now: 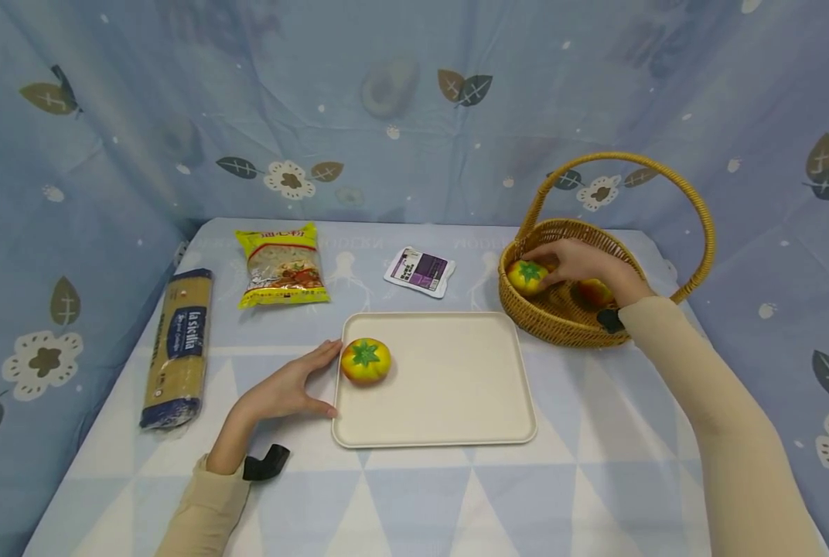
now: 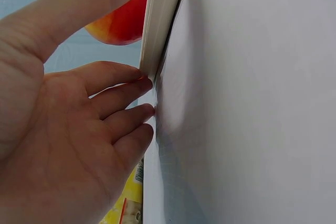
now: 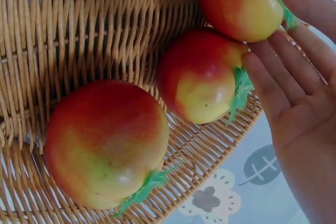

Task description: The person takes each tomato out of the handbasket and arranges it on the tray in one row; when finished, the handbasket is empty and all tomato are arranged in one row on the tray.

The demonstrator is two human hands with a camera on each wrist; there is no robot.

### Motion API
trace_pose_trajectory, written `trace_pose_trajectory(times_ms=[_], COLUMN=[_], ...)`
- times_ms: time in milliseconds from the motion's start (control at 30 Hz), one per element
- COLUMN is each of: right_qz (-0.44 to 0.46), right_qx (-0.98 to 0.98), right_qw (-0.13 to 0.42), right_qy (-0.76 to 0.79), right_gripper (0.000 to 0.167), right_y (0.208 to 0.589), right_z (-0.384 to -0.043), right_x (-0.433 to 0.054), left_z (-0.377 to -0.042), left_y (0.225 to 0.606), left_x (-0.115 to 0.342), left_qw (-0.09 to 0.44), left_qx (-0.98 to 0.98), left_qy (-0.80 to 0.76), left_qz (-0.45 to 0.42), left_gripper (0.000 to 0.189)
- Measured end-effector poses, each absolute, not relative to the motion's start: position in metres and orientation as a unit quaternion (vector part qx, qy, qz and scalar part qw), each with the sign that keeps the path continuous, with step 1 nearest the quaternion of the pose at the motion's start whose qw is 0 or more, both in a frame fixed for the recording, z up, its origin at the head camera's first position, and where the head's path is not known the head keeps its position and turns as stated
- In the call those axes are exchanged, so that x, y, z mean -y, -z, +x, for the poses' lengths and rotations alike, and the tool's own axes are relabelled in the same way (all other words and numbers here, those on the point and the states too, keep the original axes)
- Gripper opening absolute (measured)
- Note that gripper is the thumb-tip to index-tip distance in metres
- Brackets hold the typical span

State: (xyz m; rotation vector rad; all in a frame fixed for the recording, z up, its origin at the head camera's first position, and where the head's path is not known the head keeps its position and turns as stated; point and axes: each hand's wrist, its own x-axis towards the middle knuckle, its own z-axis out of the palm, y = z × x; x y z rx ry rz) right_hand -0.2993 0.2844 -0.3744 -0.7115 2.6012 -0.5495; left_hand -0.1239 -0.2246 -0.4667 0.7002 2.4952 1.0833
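Note:
In the head view, a red-and-yellow tomato (image 1: 366, 361) with a green leafy top sits at the left end of a cream tray (image 1: 449, 379). My left hand (image 1: 285, 391) spreads along the tray's left edge, its thumb and fingertips touching the rim. Inside a wicker basket (image 1: 561, 329) at the right, my right hand (image 1: 576, 261) grips a tomato (image 1: 526, 277) between thumb and fingers. The right wrist view has this tomato (image 3: 239, 3) at the top, a second tomato (image 3: 197, 74) just below it and a third tomato (image 3: 107, 145) at lower left.
A pasta pack (image 1: 175, 348) lies at the left of the table. Behind the tray are a yellow food bag (image 1: 282, 267) and a small white-and-purple packet (image 1: 420, 271). The basket's tall handle (image 1: 700, 205) arches over the right forearm. Patterned cloth (image 1: 414, 116) hangs behind.

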Motion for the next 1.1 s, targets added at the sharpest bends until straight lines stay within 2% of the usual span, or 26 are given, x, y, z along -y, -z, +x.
trace_pose_trajectory(times_ms=[333, 1100], right_qz=[-0.282, -0.244], right_qx=[-0.931, -0.938], right_qw=[0.178, 0.186], right_qy=[0.149, 0.160], right_gripper=[0.060, 0.063], right_y=[0.382, 0.372], right_z=[-0.304, -0.294], right_x=[-0.277, -0.280], left_z=[-0.123, -0.124], left_y=[0.467, 0.468], left_x=[0.224, 0.224], left_qw=[0.157, 0.157], left_qx=[-0.880, -0.878], left_qy=[-0.374, -0.376], left_qz=[0.247, 0.252], left_gripper=[0.110, 0.111])
